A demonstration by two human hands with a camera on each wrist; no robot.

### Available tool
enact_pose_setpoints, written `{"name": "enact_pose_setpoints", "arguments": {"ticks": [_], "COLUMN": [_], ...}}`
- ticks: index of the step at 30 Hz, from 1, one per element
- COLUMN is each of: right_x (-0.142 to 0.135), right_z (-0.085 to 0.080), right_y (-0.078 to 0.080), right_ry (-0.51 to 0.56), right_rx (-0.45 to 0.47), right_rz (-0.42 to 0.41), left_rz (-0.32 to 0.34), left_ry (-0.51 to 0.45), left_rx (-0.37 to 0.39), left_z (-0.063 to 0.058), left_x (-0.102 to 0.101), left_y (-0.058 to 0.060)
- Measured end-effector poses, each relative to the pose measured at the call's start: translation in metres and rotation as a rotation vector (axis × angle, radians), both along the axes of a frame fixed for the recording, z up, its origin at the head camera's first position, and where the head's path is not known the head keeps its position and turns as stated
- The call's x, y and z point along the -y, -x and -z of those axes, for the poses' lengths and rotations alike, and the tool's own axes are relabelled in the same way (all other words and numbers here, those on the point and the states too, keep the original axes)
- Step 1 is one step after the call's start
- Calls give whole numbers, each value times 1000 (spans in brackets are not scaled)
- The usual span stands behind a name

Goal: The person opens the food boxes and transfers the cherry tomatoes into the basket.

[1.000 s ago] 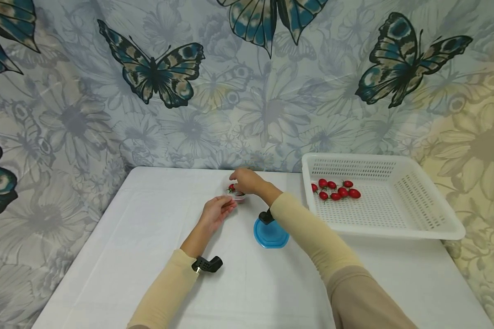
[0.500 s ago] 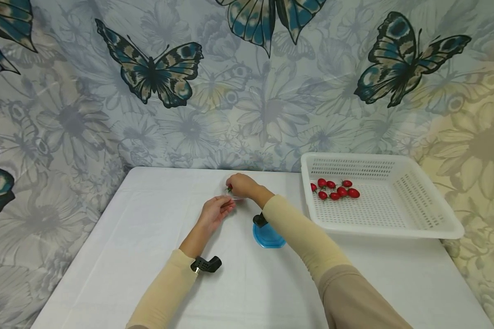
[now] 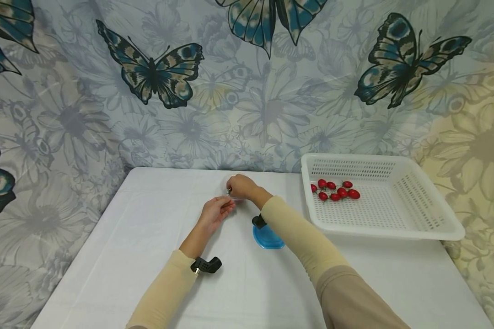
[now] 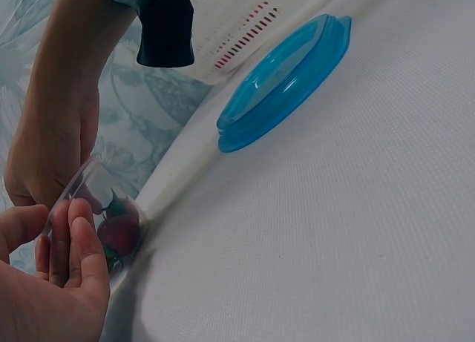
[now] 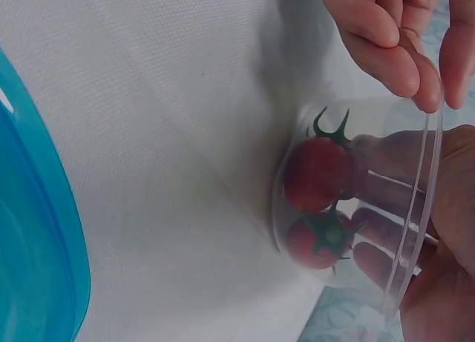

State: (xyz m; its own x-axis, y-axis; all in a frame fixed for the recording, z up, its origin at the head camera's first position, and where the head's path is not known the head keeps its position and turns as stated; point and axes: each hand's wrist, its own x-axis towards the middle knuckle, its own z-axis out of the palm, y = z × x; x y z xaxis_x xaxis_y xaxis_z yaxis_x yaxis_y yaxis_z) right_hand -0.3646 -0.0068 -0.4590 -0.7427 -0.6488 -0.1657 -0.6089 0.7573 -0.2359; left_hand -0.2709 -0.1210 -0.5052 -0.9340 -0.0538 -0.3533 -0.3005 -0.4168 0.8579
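A clear plastic tub (image 5: 404, 242) stands near the table's back edge with red cherry tomatoes inside, green stems on. My left hand (image 3: 216, 213) pinches its rim between thumb and fingers, the thumb outside in the left wrist view. My right hand (image 3: 243, 186) is down in the tub. In the right wrist view its fingers (image 5: 390, 160) reach to the tomatoes, the fingertips right at an upper tomato (image 5: 319, 175) and beside a lower tomato (image 5: 323, 242). I cannot tell whether they grip one. In the head view the right hand hides most of the tub.
A blue lid (image 3: 267, 237) lies on the white tablecloth (image 3: 119, 237), partly under the right forearm. To the right stands a white perforated basket (image 3: 395, 228) with several tomatoes (image 3: 342, 193) in its left part. A butterfly-patterned cloth (image 3: 214, 132) hangs behind the table.
My right hand has moved slightly left and down into the tub, covering the tomatoes seen there before. The right forearm now covers more of the lid. The left hand stays on the rim.
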Motion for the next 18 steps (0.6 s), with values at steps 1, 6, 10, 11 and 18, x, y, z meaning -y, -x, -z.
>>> {"name": "enact_pose_setpoints", "arguments": {"ticks": [1,6,10,11,18], "right_x": [0,0,1,1,2], "right_z": [0,-1,-1,-1,0], "right_y": [0,-2,-2,-2,-1], "right_ry": [1,1,1,0,5], "right_rx": [2,20,24,23,26], "right_rz": [6,36,42,43,55], "left_rz": [-4,-6,-10,-12,-22], "left_ry": [0,-15,-15,-14,-7], "left_rx": [12,39,54,53,45], "left_z": [-1,0,-1,-1,-1], "left_x": [0,0,0,0,0], "left_y": [0,3,3,2,2]}}
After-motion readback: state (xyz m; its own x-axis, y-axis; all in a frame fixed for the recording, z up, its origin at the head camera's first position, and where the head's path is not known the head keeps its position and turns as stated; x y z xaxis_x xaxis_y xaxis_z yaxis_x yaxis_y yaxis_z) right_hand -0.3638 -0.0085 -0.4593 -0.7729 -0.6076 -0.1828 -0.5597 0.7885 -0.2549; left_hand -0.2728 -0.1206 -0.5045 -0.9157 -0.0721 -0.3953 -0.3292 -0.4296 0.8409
